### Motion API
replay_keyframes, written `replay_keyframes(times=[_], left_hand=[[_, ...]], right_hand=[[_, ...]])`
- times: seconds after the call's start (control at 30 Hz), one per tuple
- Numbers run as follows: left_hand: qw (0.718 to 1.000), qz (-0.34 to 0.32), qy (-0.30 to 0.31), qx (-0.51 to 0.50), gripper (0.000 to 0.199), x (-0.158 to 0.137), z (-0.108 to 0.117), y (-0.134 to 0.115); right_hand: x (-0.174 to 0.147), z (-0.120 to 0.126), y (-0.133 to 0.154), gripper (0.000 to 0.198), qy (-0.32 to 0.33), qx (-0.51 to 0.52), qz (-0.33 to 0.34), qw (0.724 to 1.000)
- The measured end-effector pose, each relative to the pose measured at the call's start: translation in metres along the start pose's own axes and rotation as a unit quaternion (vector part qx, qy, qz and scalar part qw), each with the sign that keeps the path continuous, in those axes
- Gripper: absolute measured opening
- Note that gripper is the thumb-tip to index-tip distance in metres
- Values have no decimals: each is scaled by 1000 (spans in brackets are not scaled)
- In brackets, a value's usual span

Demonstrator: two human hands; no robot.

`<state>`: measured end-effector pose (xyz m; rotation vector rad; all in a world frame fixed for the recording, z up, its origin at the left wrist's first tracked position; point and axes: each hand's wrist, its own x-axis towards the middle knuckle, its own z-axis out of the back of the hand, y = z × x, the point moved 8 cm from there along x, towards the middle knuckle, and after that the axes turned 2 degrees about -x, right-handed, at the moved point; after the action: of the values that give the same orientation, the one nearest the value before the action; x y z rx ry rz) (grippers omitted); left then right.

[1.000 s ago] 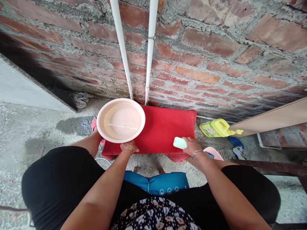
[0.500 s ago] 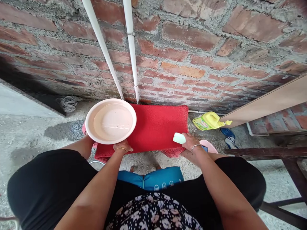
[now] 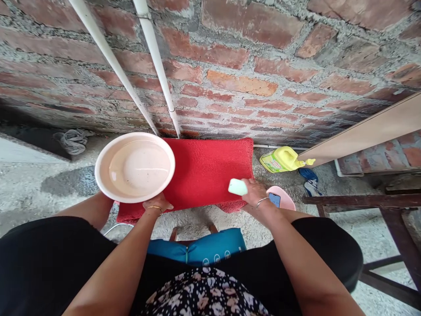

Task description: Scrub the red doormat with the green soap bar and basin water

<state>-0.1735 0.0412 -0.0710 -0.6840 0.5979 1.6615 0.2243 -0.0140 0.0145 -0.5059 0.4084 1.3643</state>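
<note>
My left hand (image 3: pixel 158 202) is at the front edge of the red cloth (image 3: pixel 210 171), against the front right of a pale pink basin (image 3: pixel 168 175). One digit points right along the cloth edge; the basin rim hides the other fingers, so I cannot tell whether they grip. Water stands in the basin, which is on the left end of the cloth-covered surface. My right hand (image 3: pixel 255 192) is closed round a pale mint-green rounded block (image 3: pixel 237 187) with a small dark spot near one corner. It is over the cloth's right front edge. Whether the block is a soap bar or a brush does not show.
Right of the cloth, a yellow detergent bottle (image 3: pixel 281 159) lies near a pink tub (image 3: pixel 287 198) with a phone (image 3: pixel 274 200). A dark wooden frame (image 3: pixel 348 200) stands farther right. Behind are a brick wall and white pipes (image 3: pixel 158 66). A grey rag (image 3: pixel 73 140) lies left.
The view has shifted, so the basin, cloth and hands appear farther left. More of the pink tub and phone shows beside my right wrist. My right hand still holds the mint-green block.
</note>
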Motion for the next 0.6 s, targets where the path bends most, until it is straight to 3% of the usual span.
replay_keyframes(times=[0.1, 0.17, 0.23, 0.3, 0.37, 0.43, 0.5, 0.6], left_hand=[[1000, 3, 3, 1, 101, -3, 4, -1], [1000, 6, 4, 6, 102, -5, 5, -2], [1000, 6, 4, 11, 100, -5, 6, -3], [1000, 6, 4, 11, 99, -5, 6, -3], [1000, 9, 2, 12, 99, -2, 4, -2], [1000, 10, -4, 14, 101, 1, 3, -2], [1000, 5, -14, 19, 103, 3, 2, -1], [999, -6, -25, 31, 103, 4, 2, -2]], right_hand=[[-7, -16, 62, 64, 26, 1, 100, 995], [-12, -23, 78, 62, 28, -7, 144, 989], [-15, -28, 65, 59, 38, -25, 135, 990], [-16, -28, 32, 55, 65, -42, 88, 993], [-16, -22, -1, 55, 85, -52, 32, 994], [-17, -12, -16, 59, 78, -52, 5, 996], [-16, -2, -5, 57, 56, -41, 16, 997], [-15, -1, 39, 55, 41, -16, 80, 996]])
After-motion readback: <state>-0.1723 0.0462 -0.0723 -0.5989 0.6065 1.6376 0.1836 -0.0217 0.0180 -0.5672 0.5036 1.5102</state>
